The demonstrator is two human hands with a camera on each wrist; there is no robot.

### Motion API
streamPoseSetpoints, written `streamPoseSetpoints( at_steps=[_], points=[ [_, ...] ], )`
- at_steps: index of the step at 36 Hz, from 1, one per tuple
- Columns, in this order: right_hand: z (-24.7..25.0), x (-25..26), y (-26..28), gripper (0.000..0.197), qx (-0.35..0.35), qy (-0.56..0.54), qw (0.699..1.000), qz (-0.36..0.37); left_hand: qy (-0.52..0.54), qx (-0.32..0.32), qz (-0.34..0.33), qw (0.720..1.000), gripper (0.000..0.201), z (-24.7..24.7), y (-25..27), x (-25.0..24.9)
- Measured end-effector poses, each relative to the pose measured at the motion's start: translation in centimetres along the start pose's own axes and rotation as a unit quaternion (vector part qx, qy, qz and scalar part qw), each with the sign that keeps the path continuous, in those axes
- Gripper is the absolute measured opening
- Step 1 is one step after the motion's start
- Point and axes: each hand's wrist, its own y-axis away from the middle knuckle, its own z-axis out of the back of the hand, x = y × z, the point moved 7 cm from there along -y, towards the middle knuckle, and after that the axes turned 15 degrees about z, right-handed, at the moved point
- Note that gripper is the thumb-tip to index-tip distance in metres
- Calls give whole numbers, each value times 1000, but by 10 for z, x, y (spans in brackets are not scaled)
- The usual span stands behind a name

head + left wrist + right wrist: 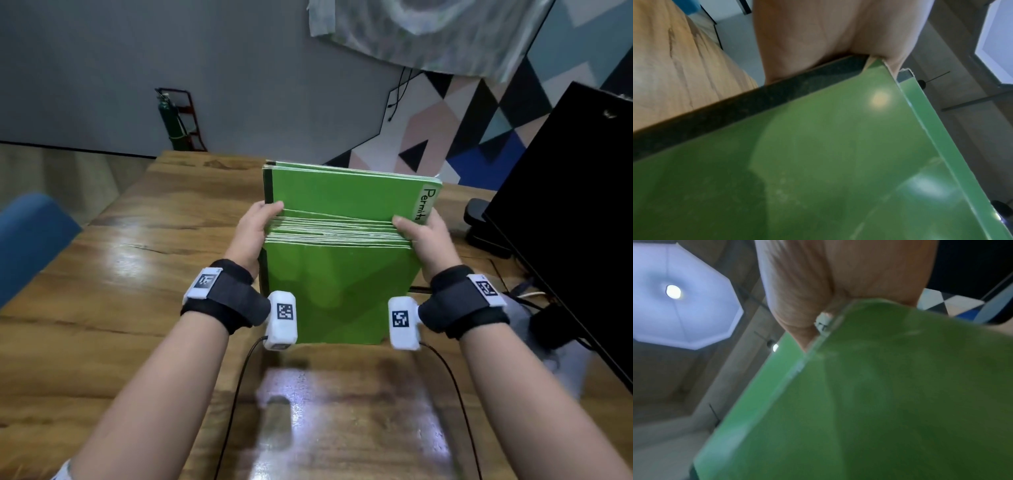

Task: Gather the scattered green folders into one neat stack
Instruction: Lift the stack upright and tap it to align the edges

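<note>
Now, with the left hand (pixel 255 230) and right hand (pixel 423 236) each clasping a side of the green folders (pixel 342 274) standing on edge at frame centre on the table (pixel 137 274), tapping the bundle down squarely should even its edges.

**Around the bench**

A glossy wooden bench (pixel 144 260) carries a black monitor (pixel 565 212) at the right, cables (pixel 534 298) trailing beneath it. A blue chair (pixel 30 236) sits at the left. A green gas cylinder (pixel 171 120) leans against the grey wall, beside a geometric mural (pixel 479 113).
</note>
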Motion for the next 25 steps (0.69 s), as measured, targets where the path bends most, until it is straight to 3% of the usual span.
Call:
streamPoseSetpoints(
  at_steps=[2,5,9,12,14,16,18,19,21,25],
  points=[
    [-2,-8,6,42,-13,-28,999,-24,-7,-18,1,1000,21,0,2,-3],
    [-4,-11,9,53,-26,-52,998,-31,-1,-32,7,999,8,1,1,-3],
    [-4,-5,7,46,-5,-33,999,-28,-18,-69,14,997,11,6,-4,-2],
    [12,26,1,64,-68,61,991,94,-31,-75,17,997,18,10,-12,0],
    [19,67,4,70,-112,193,944,243,-40,-71,19,997,25,10,-10,0],
    [6,97,7,65,-81,378,859,335,-39,-65,15,997,26,7,-4,-3],
    [-18,99,5,59,21,522,788,327,-38,-60,14,997,25,4,3,-5],
    [-27,91,4,60,69,555,770,306,-39,-54,13,998,27,2,5,-6],
    [-33,81,2,63,109,557,773,283,-43,-48,8,998,35,1,5,-6],
    [-16,85,-7,59,67,444,843,296,-60,-47,-7,997,51,3,7,-8]
  ],
)
